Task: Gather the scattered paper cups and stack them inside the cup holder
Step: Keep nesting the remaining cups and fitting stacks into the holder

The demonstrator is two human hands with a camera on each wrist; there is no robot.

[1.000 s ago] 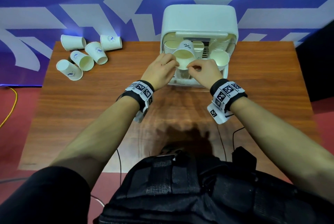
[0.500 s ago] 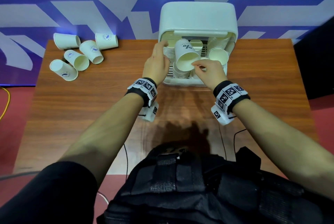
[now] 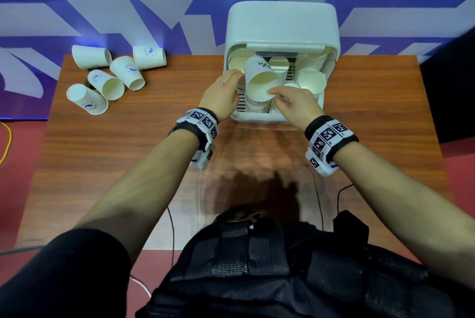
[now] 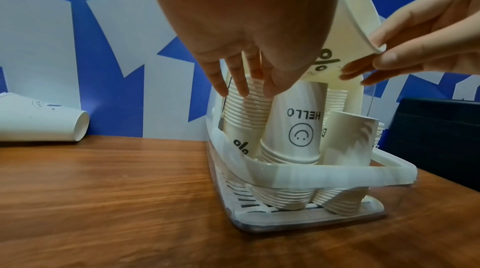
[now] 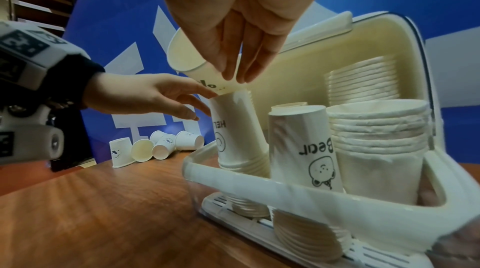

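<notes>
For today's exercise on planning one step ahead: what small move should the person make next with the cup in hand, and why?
Probably lower the cup straight down over the HELLO stack and let go. The right hand pinches it mouth-down, tilted, just above that stack in the cup holder, while the left hand reaches in beside the stack with straight fingers.

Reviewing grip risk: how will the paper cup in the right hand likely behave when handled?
The paper cup, pinched at its rim by the right hand, is probably light. Its thin wall may dent if squeezed. Loose cups lying on their sides suggest it would roll.
</notes>
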